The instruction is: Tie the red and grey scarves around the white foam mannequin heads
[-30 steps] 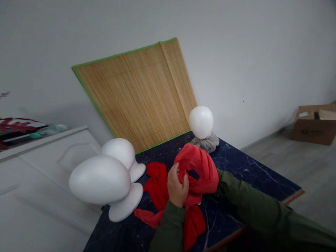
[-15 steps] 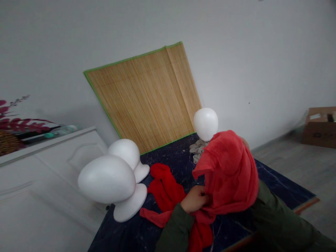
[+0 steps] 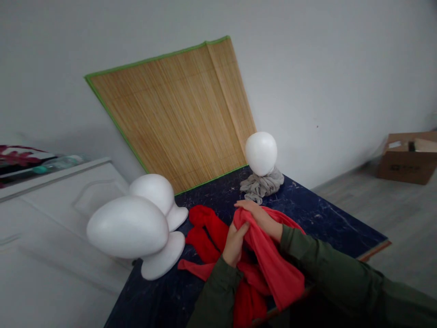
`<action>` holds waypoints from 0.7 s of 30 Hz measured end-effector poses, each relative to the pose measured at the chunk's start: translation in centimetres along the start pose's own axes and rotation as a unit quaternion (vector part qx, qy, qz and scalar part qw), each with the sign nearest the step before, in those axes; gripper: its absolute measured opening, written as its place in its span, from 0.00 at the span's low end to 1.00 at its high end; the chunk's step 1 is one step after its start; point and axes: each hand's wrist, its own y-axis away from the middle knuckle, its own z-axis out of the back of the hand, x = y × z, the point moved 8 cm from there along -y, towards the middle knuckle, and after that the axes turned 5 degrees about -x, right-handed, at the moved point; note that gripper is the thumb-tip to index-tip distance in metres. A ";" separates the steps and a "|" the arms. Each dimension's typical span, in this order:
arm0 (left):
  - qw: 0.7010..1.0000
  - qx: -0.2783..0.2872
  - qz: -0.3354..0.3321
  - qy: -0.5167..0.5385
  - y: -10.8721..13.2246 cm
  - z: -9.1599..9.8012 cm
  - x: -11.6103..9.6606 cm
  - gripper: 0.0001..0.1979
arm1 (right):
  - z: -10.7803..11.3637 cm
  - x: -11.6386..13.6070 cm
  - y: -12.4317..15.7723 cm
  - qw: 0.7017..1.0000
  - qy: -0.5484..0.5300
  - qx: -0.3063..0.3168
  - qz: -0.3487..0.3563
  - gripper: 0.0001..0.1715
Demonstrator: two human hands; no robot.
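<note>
A long coral-red scarf (image 3: 269,266) is gathered between my two hands, low over the table. My left hand (image 3: 235,243) grips a bunched part of it with the thumb on top. Beside it, my right hand (image 3: 260,219) is closed over the same gathered part, palm down. The rest of the scarf hangs toward me and trails behind my right wrist. Under it a brighter red cloth (image 3: 209,230) lies crumpled on the dark blue marbled tabletop (image 3: 317,218). Left of my hands, two white mannequin heads (image 3: 129,227) lean on their stands.
Against the wall at the far edge stands another white mannequin head (image 3: 261,152), with grey cloth (image 3: 268,182) around its base. A bamboo mat (image 3: 174,114) leans behind. To the left is a white cabinet (image 3: 68,228); a cardboard box (image 3: 406,159) sits on the floor.
The scarf was bunched high over my right hand and has come down toward the table. My right hand has moved left and down, beside the left. The view has shifted slightly.
</note>
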 end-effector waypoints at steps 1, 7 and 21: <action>1.000 -0.011 0.001 0.002 -0.2 0.3 0.0 0.24 | -0.3 -0.3 0.1 0.999 -0.023 0.016 -0.027 0.31; 0.991 -0.114 -0.073 -0.003 -1.4 3.4 -2.0 0.20 | -2.6 -1.5 1.9 0.940 -0.235 0.171 -0.178 0.40; 0.616 -0.511 -0.356 -0.481 7.6 20.1 -12.9 0.14 | 15.7 -3.1 1.9 0.882 -0.142 -0.385 -0.233 0.24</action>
